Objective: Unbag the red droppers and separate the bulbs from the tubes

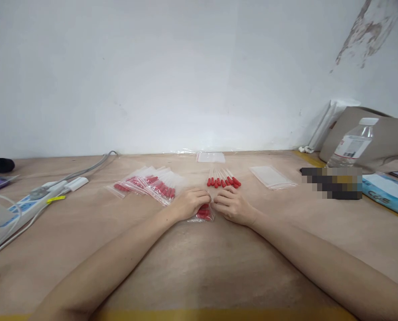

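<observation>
A clear plastic bag (205, 217) with several red-bulbed droppers inside lies on the table before me. My left hand (192, 201) is closed over its upper left part, fingers curled. At its right edge my right hand (233, 205) is also closed, fingertips bent in against the plastic; the exact pinch is hidden. Just beyond my hands lie loose droppers (223, 182), red bulbs toward me and thin clear stems pointing away. To the left, filled bags of droppers (152, 183) overlap in a fan. On the right rests a stack of flat clear bags (272, 177).
A white card or packet (210, 157) lies against the wall. At left are a power strip (25, 207) with cables and a yellow tag (56, 199). At right stand a water bottle (353, 145) and a grey bag (386, 138), with a blue packet (386, 196) nearer.
</observation>
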The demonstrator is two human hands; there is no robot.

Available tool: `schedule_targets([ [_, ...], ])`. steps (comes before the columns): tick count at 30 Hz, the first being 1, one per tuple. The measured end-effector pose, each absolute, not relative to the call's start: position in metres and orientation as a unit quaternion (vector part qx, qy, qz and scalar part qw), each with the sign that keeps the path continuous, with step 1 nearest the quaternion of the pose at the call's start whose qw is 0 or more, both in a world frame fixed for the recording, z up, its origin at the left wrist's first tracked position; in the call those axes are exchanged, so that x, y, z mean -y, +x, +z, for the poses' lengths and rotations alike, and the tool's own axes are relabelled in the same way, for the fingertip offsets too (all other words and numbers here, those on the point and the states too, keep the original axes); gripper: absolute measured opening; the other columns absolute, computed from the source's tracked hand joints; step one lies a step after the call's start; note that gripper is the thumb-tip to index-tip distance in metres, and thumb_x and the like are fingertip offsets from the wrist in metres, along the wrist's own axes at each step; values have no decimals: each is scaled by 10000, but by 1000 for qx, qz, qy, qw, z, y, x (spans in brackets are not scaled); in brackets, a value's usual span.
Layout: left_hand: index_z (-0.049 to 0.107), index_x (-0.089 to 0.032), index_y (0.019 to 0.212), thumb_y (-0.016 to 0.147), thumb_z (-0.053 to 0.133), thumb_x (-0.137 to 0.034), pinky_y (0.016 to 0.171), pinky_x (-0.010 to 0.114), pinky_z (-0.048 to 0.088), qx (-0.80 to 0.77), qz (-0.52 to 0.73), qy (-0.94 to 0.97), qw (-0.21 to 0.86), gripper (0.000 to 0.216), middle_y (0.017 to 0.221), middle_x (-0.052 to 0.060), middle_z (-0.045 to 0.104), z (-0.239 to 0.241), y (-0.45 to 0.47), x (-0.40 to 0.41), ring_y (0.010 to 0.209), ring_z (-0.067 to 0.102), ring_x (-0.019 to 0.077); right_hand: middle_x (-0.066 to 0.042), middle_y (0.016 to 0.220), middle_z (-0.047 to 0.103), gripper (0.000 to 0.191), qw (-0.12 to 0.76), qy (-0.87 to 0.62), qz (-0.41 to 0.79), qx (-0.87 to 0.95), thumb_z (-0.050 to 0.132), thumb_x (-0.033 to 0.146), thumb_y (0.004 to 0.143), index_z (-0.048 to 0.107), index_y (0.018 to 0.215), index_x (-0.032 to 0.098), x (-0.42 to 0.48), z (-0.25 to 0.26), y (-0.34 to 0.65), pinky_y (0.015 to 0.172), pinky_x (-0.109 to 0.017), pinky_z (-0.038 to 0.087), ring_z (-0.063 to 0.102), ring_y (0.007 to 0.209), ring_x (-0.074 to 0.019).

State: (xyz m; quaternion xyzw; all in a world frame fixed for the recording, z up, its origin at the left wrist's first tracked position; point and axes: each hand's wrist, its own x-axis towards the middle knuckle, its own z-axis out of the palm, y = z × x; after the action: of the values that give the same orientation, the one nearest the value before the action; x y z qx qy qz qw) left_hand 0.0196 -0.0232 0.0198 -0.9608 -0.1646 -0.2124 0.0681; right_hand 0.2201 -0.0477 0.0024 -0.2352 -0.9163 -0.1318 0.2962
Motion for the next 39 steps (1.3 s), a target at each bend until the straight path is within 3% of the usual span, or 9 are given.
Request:
schedule_targets([
  [5, 566, -168, 815, 882, 332, -129, 871, 294, 401, 135, -176, -973, 69, 247, 890, 55, 618, 30, 17, 23, 955, 539, 157, -47, 796, 596, 326, 235, -199, -174, 935, 294, 119, 890, 598, 791, 184, 44, 4, 220, 801, -329, 323, 470, 854, -162],
  [9, 571, -154, 868, 874, 322, -105, 811, 274, 419, 151, -183, -971, 31, 253, 893, 66, 612, 43, 10, 21, 877, 556, 150, -69, 941, 601, 263, 208, -211, -135, 946, 338, 128, 867, 597, 845, 168, 48, 9, 223, 837, -350, 328, 454, 961, -192],
  [12, 567, -153, 914, 858, 342, -97, 761, 252, 429, 163, -177, -971, -2, 238, 911, 64, 609, 49, 6, 20, 851, 561, 147, -59, 902, 602, 170, 223, -246, -22, 943, 430, 188, 835, 599, 837, 173, 54, 14, 225, 822, -350, 355, 476, 915, -190],
  [15, 568, -159, 932, 861, 348, -110, 741, 238, 433, 173, -173, -969, -31, 237, 939, 61, 612, 51, 6, 22, 848, 570, 145, -34, 765, 597, 224, 277, -325, 128, 895, 409, 235, 855, 616, 782, 190, 56, 13, 222, 748, -318, 398, 511, 800, -167],
  [18, 575, -165, 932, 886, 347, -163, 729, 230, 439, 183, -164, -967, -63, 233, 910, 52, 616, 51, 9, 27, 825, 576, 138, -20, 779, 638, 226, 336, -347, 276, 831, 423, 265, 849, 640, 830, 205, 53, 6, 213, 686, -284, 433, 557, 734, -152],
  [22, 527, -180, 1078, 885, 397, -249, 833, 280, 433, 239, -200, -946, -85, 243, 1030, 66, 599, 45, 0, 36, 954, 556, 165, -30, 833, 669, 208, 382, -372, 413, 739, 536, 303, 771, 649, 900, 184, 49, -3, 203, 645, -263, 464, 601, 721, -152],
  [29, 436, -179, 1216, 811, 528, -357, 873, 332, 443, 316, -246, -905, -146, 453, 1169, 91, 554, 17, -32, 46, 1035, 542, 199, 21, 666, 607, 308, 325, -365, 394, 778, 588, 362, 740, 645, 985, 184, 49, 2, 203, 524, -203, 397, 512, 568, -98],
  [35, 474, -184, 1175, 791, 556, -372, 841, 317, 460, 350, -282, -879, -158, 436, 1118, 74, 592, 8, -31, 47, 983, 572, 191, -22, 844, 625, 361, 386, -401, 358, 749, 706, 382, 621, 626, 896, 162, 51, -3, 200, 687, -272, 451, 557, 767, -158],
  [39, 508, -185, 1143, 790, 558, -374, 780, 302, 475, 349, -291, -880, -133, 404, 1059, 66, 623, 11, -29, 50, 906, 598, 183, -38, 885, 640, 376, 407, -381, 414, 719, 703, 376, 632, 605, 932, 172, 58, 0, 194, 723, -292, 470, 583, 812, -168],
])
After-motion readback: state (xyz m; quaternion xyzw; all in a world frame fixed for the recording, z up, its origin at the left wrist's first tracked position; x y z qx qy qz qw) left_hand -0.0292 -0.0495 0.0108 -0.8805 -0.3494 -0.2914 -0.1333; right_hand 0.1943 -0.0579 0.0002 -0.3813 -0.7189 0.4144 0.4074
